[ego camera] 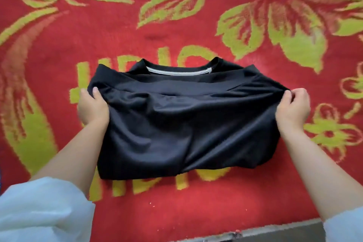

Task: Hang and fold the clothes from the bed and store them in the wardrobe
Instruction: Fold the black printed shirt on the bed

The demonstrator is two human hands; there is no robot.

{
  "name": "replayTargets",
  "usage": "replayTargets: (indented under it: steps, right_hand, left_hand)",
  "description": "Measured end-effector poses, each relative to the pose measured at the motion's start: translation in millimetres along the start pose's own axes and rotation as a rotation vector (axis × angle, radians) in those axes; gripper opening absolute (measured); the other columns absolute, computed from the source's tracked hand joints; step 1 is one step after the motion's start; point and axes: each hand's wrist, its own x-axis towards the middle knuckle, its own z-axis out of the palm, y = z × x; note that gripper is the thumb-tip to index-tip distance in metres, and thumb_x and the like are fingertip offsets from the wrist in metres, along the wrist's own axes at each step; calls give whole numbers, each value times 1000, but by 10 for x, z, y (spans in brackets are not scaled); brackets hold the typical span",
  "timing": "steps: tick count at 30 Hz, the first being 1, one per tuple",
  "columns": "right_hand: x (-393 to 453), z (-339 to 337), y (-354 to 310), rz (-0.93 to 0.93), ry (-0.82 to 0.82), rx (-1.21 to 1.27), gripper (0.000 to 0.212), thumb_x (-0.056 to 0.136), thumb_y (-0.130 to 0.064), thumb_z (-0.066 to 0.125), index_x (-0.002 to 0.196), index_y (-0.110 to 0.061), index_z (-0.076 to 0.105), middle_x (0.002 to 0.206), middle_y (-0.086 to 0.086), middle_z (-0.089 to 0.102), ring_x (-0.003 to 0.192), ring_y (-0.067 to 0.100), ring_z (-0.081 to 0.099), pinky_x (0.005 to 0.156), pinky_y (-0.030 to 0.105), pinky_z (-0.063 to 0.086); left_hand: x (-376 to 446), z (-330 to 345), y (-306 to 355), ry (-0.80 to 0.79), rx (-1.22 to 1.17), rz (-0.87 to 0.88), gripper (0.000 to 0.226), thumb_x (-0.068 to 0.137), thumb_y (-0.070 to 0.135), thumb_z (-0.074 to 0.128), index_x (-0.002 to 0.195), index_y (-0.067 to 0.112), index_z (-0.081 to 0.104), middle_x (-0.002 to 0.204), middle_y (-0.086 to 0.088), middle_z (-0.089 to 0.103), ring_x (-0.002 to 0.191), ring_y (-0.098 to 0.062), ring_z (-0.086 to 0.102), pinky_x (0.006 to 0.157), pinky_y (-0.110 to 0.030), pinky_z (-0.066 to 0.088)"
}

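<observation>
Head view looks straight down on a red blanket (59, 49) patterned with yellow-green flowers and lettering, which covers the bed and fills nearly the whole frame. In its middle lies a black T-shirt (176, 124), already narrowed with its sides tucked in, its round neckline (179, 68) pointing away from the person and showing a pale inner band. The lower part of the shirt is lifted and carried up toward the collar — a fold in hand, by my reading, not yet laid down.

The left hand (92, 108) is clamped on the left corner of the raised edge, thumb on top; the right hand (292, 106) pinches the right corner, fingers closed on the cloth. Pale sleeves (pushed up the forearms) sit at the bottom corners.

The fabric sags and wrinkles between the two grips. If the edge is laid down slack, creases could be pressed into the fold — and uneven pull from one hand could skew the edge.
</observation>
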Motion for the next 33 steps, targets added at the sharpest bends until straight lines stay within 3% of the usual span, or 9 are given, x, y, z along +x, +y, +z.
replayTargets:
  steps: [3,10,14,18,20,24,26,30,33]
  right_hand:
    - [177,78,85,252,-43,-21,30,99,-15,30,113,8,43,113,35,52,105,45,49,82,41,31]
    - [177,313,70,331,-70,46,33,100,-21,29,120,5,39,116,32,53,107,43,49,82,40,33]
    - [-288,87,329,420,-128,185,36,97,-31,41,114,1,47,100,19,58,97,30,53,82,36,35]
    - [-1139,26,756,510,-302,381,23,93,-15,52,71,-12,52,70,5,50,73,16,50,64,25,40]
    - [-1298,35,828,562,-254,487,27,92,-12,52,65,-18,50,67,5,48,59,5,46,58,14,39]
    - [-879,-20,841,721,6,700,25,89,-11,44,67,-21,43,63,-1,35,53,2,33,56,21,28]
    - [-674,-76,918,720,-9,679,22,91,-14,40,69,-17,41,66,1,35,58,8,38,54,25,26]
    - [-642,-99,1024,488,-328,259,23,96,-9,37,99,9,50,97,28,55,96,37,51,76,38,28]
    - [-654,-198,977,478,-404,219,32,93,-24,50,109,4,49,111,24,58,108,38,51,83,36,32]
  left_hand:
    - [163,68,110,17,120,37,41,100,29,32,119,-5,41,121,-32,50,111,-45,47,87,-46,35]
    - [262,324,212,23,270,-88,49,97,26,41,136,-1,30,143,-23,29,135,-34,24,107,-45,18]
    - [-361,431,485,-61,192,497,49,90,13,48,134,-4,37,143,-22,32,137,-36,23,112,-48,10]
    - [-1321,734,824,-417,280,1035,49,83,26,39,116,-6,57,123,-24,56,118,-41,50,91,-60,41]
    - [-1541,878,979,-510,452,1049,55,90,35,36,131,0,47,140,-20,42,131,-35,38,101,-57,35]
    - [-1446,1103,1043,-616,683,894,71,95,51,27,149,15,-2,155,-7,-13,143,-23,-13,113,-47,-2]
    - [-1434,1116,1089,-643,735,855,75,93,56,27,148,16,-6,155,-8,-18,142,-23,-17,113,-49,-4]
    - [-1542,1058,1338,-620,870,784,75,93,50,37,148,11,5,155,-13,-5,143,-25,-7,112,-52,2]
    - [-1752,1020,1760,-418,826,1128,59,87,18,47,141,8,24,146,-11,26,133,-27,26,105,-42,24]
